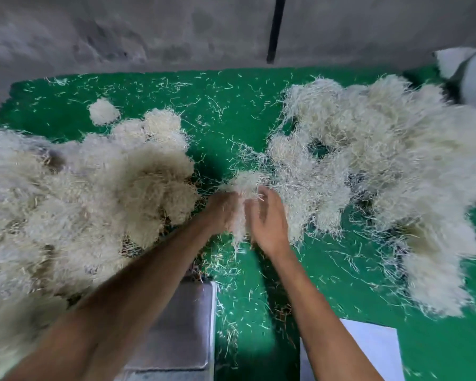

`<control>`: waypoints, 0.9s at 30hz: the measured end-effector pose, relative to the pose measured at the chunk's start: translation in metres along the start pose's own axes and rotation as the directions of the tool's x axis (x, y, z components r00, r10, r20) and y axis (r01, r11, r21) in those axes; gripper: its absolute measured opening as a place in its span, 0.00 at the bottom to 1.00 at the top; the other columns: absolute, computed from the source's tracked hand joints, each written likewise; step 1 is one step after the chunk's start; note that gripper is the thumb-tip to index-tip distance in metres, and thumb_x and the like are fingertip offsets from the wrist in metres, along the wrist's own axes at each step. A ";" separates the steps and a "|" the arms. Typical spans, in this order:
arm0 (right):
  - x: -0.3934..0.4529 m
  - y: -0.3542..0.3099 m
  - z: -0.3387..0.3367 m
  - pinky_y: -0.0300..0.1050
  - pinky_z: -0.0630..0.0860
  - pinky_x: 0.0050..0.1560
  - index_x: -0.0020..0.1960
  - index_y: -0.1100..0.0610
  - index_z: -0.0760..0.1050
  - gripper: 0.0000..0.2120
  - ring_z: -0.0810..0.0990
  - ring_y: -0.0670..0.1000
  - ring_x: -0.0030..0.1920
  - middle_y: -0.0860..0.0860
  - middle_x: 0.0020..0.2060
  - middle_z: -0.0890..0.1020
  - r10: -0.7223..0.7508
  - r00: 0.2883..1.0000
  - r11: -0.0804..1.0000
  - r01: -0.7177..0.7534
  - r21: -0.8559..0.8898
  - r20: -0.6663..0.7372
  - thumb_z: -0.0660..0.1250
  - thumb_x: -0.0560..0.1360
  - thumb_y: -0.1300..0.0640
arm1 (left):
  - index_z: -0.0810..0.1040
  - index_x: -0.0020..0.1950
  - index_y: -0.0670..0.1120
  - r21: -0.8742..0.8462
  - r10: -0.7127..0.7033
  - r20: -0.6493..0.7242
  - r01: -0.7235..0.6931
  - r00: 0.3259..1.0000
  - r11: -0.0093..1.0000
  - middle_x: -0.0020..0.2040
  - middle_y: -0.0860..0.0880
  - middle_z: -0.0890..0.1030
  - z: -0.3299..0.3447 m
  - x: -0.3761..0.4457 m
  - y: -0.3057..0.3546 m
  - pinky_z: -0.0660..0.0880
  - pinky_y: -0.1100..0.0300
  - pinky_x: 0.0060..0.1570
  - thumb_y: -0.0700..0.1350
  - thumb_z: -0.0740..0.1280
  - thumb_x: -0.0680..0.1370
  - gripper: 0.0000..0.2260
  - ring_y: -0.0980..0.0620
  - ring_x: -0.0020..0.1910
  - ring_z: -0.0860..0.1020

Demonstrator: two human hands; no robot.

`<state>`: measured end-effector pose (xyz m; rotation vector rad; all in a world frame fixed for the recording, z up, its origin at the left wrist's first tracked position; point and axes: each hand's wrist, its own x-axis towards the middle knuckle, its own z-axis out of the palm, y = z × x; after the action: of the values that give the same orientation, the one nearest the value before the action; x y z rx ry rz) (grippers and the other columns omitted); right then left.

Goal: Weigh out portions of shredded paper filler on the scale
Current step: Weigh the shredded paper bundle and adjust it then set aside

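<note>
Cream-white, thin and tangled, the shredded paper filler (382, 171) lies in fluffy heaps toward the left and right edges of the green bench (220, 111). Near mid-bench, the left hand (223, 211) and right hand (270, 221) press together around a small clump (245, 185) of it. The steel scale (182, 331) sits at the near edge, under the left forearm.

I saw two bare forearms, no sleeves anywhere in view. The left grip (223, 213) and right grip (268, 224) wore no gloves, rings or watch that I could make out. Motion blur softened the fingers.
</note>
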<state>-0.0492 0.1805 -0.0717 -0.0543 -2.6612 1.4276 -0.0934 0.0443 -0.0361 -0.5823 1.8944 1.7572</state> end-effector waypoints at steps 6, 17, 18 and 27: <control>0.003 0.031 -0.030 0.64 0.58 0.78 0.75 0.54 0.66 0.46 0.71 0.56 0.71 0.57 0.72 0.74 -0.079 0.944 0.890 0.211 -0.404 0.320 0.64 0.69 0.23 | 0.80 0.55 0.46 0.353 0.206 0.191 -0.263 0.960 0.898 0.44 0.43 0.85 0.008 -0.027 0.075 0.83 0.52 0.38 0.59 0.71 0.76 0.18 0.45 0.40 0.85; 0.021 -0.017 -0.087 0.36 0.76 0.46 0.71 0.47 0.68 0.28 0.76 0.38 0.41 0.45 0.62 0.78 -0.149 0.987 0.976 0.157 -0.150 0.063 0.75 0.75 0.56 | 0.79 0.53 0.43 0.964 0.273 0.183 -0.227 0.944 0.136 0.50 0.44 0.81 -0.003 -0.028 0.093 0.76 0.62 0.35 0.56 0.72 0.75 0.17 0.54 0.39 0.78; 0.017 -0.020 -0.089 0.41 0.77 0.50 0.74 0.46 0.64 0.31 0.80 0.42 0.46 0.46 0.66 0.76 -0.157 0.982 0.963 0.175 -0.204 0.102 0.75 0.76 0.49 | 0.78 0.54 0.41 0.927 0.331 0.124 -0.229 0.935 0.299 0.51 0.43 0.80 -0.001 -0.032 0.098 0.75 0.62 0.31 0.53 0.70 0.77 0.16 0.54 0.37 0.76; 0.003 0.002 -0.101 0.45 0.81 0.45 0.57 0.60 0.77 0.08 0.80 0.52 0.42 0.50 0.40 0.79 0.132 0.972 0.872 -0.021 -0.489 0.195 0.67 0.78 0.63 | 0.63 0.78 0.49 0.372 0.194 0.024 -0.188 0.981 0.909 0.77 0.44 0.63 0.016 -0.066 0.118 0.65 0.37 0.71 0.60 0.68 0.76 0.33 0.38 0.74 0.64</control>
<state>-0.0396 0.2650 -0.0176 -0.0478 -3.1736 0.7801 -0.1125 0.0686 0.0969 -0.2742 2.2847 1.4432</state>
